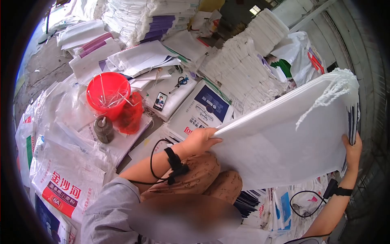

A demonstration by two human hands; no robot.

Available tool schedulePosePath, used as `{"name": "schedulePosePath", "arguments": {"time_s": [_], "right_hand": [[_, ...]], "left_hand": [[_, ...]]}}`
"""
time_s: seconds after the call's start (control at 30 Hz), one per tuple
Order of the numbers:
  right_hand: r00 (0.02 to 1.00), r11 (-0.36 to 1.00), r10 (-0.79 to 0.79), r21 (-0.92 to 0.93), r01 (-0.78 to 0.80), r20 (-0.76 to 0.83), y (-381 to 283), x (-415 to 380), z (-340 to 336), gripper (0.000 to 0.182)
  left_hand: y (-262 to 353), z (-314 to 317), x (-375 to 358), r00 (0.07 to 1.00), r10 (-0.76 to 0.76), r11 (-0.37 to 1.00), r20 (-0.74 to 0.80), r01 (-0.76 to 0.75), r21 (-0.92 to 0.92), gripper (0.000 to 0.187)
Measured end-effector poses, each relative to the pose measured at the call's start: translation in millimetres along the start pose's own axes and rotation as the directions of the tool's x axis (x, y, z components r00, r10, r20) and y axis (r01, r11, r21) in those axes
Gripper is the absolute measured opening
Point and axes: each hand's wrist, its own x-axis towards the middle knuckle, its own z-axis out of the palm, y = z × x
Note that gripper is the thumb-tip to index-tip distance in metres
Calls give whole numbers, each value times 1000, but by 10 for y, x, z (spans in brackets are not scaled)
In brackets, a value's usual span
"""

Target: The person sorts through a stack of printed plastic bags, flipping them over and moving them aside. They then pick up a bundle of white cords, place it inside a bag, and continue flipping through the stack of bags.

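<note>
A thick sheaf of white woven sacks (276, 134) is held up on a slant over my lap, its frayed white threads (331, 91) hanging from the top right corner. My left hand (201, 140) grips the near left corner, thumb on the front face. At the opposite end my right hand (352, 149) is closed round the sheaf's right edge, where dark layer edges show. Below my left hand lie my knees in patterned trousers. Just beyond it, a printed sack stack (199, 110) carries a pair of glasses (203, 113).
A red bucket (107, 91) with white strips stands left, beside a red plastic bag (131, 114) and a dark bottle (104, 130). A phone (160, 101) and scissors (178, 83) lie on a white stack. Tall sack piles (243, 69) rise behind; printed sacks (61, 187) cover the left floor.
</note>
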Motion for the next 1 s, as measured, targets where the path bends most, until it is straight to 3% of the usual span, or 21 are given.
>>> {"name": "schedulePosePath", "arguments": {"time_s": [0.03, 0.27, 0.37, 0.43, 0.53, 0.57, 0.6, 0.67, 0.7, 0.87, 0.93, 1.0], "right_hand": [[1000, 1000, -5, 13, 5, -17, -42, -1, 25, 25], [1000, 998, -13, 62, 14, -12, -94, 85, 49, 31], [999, 999, -20, -41, 19, -40, -77, 118, 53, 32], [1000, 999, -8, -38, 8, -20, -73, 130, 34, 33], [1000, 998, 1, -68, -2, -12, -56, 163, -12, 34], [1000, 993, 3, -115, -4, -7, -80, 184, -26, 34], [1000, 987, 7, -161, -8, -3, -85, 200, -28, 33], [1000, 990, 2, -143, -7, -29, -24, 271, -32, 35], [1000, 985, -12, -171, 9, -15, 23, 349, -80, 38], [997, 964, -6, -265, -15, -77, 16, 689, -132, 49], [986, 928, -93, -372, 34, -141, 118, 877, -114, 52], [990, 947, -88, -317, 48, -114, -62, 829, -83, 49]], "left_hand": [[-19, 4, -5, 992, -90, 988, 88, 101, -120, 21], [-16, -15, -90, 982, -148, 983, 119, 159, -93, 29], [56, -53, -101, 979, -178, 973, 98, 190, -134, 39], [71, -72, -119, 999, -42, 993, 33, 45, -112, 60], [95, -83, -114, 985, -164, 955, 62, 174, -238, 75], [-46, 12, -104, 997, -77, 971, -9, 73, -226, 62], [-69, 0, -77, 997, -77, 971, 8, 77, -226, 62], [-135, -63, -2, 937, -202, 942, 284, 265, -204, 47], [-180, -93, 55, 890, -249, 918, 381, 342, -200, 49], [-243, -163, 332, 896, -171, 866, 410, 335, -371, 46], [-151, -179, 445, 797, -309, 880, 518, 447, -162, 46], [-117, -184, 533, 746, -363, 874, 558, 480, -74, 42]]}}
